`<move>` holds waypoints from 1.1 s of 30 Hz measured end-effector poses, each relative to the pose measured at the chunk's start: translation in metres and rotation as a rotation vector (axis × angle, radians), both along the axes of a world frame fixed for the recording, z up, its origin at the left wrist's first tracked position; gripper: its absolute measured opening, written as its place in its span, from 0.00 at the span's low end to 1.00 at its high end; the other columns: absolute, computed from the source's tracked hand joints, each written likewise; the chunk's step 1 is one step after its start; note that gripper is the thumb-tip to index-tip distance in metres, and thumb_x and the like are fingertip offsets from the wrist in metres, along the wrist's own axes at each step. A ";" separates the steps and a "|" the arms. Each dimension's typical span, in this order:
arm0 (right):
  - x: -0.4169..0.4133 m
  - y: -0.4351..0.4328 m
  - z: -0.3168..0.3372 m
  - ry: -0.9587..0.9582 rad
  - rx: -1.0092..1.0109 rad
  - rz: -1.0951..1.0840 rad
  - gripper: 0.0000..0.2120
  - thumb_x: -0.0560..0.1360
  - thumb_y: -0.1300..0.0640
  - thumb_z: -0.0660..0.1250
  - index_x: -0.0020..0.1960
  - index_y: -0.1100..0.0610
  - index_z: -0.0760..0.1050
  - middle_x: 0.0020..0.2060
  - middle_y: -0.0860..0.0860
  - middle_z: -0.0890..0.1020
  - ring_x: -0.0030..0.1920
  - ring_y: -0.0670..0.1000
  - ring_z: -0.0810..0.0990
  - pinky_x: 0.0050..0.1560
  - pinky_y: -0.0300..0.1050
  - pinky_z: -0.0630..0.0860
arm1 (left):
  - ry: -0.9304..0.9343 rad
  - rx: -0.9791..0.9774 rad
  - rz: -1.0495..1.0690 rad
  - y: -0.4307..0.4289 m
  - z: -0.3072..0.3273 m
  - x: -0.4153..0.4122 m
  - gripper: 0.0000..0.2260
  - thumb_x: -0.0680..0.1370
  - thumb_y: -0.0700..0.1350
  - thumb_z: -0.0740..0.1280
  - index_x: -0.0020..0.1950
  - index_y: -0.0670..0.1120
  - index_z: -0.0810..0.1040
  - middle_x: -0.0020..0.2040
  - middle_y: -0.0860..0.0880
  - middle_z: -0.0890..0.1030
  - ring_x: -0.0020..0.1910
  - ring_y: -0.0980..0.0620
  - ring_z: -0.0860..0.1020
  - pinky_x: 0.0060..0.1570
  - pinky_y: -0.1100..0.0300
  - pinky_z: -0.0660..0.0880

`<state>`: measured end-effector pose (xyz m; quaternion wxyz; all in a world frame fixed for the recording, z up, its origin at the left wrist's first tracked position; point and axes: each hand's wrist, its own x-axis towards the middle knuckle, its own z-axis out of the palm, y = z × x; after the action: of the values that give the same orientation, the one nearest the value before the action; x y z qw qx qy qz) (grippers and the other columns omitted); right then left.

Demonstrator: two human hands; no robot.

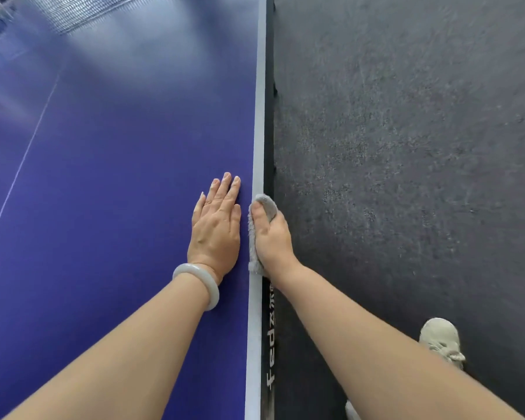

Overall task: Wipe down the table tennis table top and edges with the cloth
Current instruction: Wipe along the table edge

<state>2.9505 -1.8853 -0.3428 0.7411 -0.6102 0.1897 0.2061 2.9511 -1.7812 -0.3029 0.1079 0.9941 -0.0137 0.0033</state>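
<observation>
**Edge-wiping on a ping pong table: a few ways this goes sideways**

The right hand (272, 234) has the grey cloth (268, 204) bunched up and wrapped over the table's white edge (257, 131), a bit right of frame centre. The thumb is on top and the fingers curl down the side, out of sight. The left hand (217, 225) lies flat on the blue table top (119, 177) just beside it, fingers straight and close together, holding nothing.

My guesses at what could go wrong:

- The cloth is wadded up, so probably only a small patch touches the edge. A fast slide could skip bits or roll the cloth out of the grip and onto the floor (406, 147).
- There are little dark lugs (275, 90) sticking out of the side rail further up the frame, right in the cloth's path. Hidden fingertips could snag there.
- A bare palm on the top likely leaves smudges.
- That pale bracelet (199, 283) sits low on the wrist and could scrape the surface.

Other stuff around: the net (88, 10) is blurry in the upper left, a thin white line (28, 156) runs down the left side, there's lettering (269, 359) on the rail, and a light shoe (441, 341) sits lower right, close to the table.
</observation>
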 end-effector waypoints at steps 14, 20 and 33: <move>-0.002 0.008 0.002 -0.012 -0.030 -0.044 0.38 0.77 0.33 0.56 0.78 0.56 0.59 0.74 0.53 0.66 0.75 0.50 0.64 0.76 0.46 0.59 | -0.005 -0.030 0.007 0.003 0.000 0.003 0.23 0.83 0.47 0.50 0.79 0.51 0.59 0.79 0.55 0.57 0.79 0.57 0.52 0.78 0.52 0.50; 0.023 0.002 -0.005 -0.017 0.121 -0.061 0.36 0.78 0.36 0.61 0.78 0.55 0.60 0.73 0.50 0.69 0.73 0.47 0.67 0.74 0.46 0.64 | 0.013 -0.009 0.025 -0.001 0.003 0.001 0.24 0.82 0.50 0.49 0.79 0.51 0.59 0.79 0.54 0.58 0.79 0.56 0.52 0.78 0.51 0.51; 0.106 -0.004 0.005 -0.043 0.012 0.007 0.20 0.80 0.44 0.62 0.64 0.57 0.69 0.61 0.55 0.74 0.61 0.52 0.75 0.66 0.51 0.72 | 0.081 0.061 0.043 -0.002 0.005 0.005 0.24 0.82 0.49 0.49 0.79 0.51 0.58 0.80 0.54 0.56 0.79 0.55 0.52 0.78 0.50 0.51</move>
<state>3.0570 -1.8895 -0.3377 0.7479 -0.6107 0.1705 0.1965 2.9556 -1.7827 -0.2982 0.0778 0.9963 0.0121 -0.0352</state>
